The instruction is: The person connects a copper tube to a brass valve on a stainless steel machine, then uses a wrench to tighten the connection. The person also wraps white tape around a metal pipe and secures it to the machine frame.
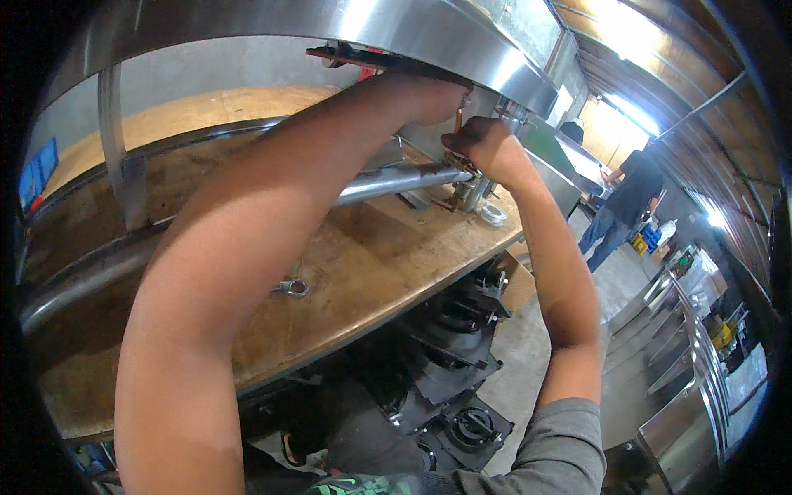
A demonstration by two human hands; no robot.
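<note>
Both my arms reach up to the underside of a large stainless steel rim (355,23). My left hand (437,101) is raised beneath it, and its fingers are hidden. Just below and to the right, my right hand (488,147) is closed with its fingers curled; what it grips, if anything, is hidden. A thin copper-coloured tube (459,122) runs between the two hands. Under my right hand, brass-coloured fittings (462,188) sit at the end of a horizontal steel pipe (396,183). A white tape roll (492,214) lies on the worktable beside them.
A ring-ended wrench (293,288) lies on the brown wooden worktable (371,280). Black metal burner-like parts (462,330) are stacked below its front edge. Steel panels (668,363) stand at right. Another person (631,198) stands farther back. A blue bin (40,175) is at far left.
</note>
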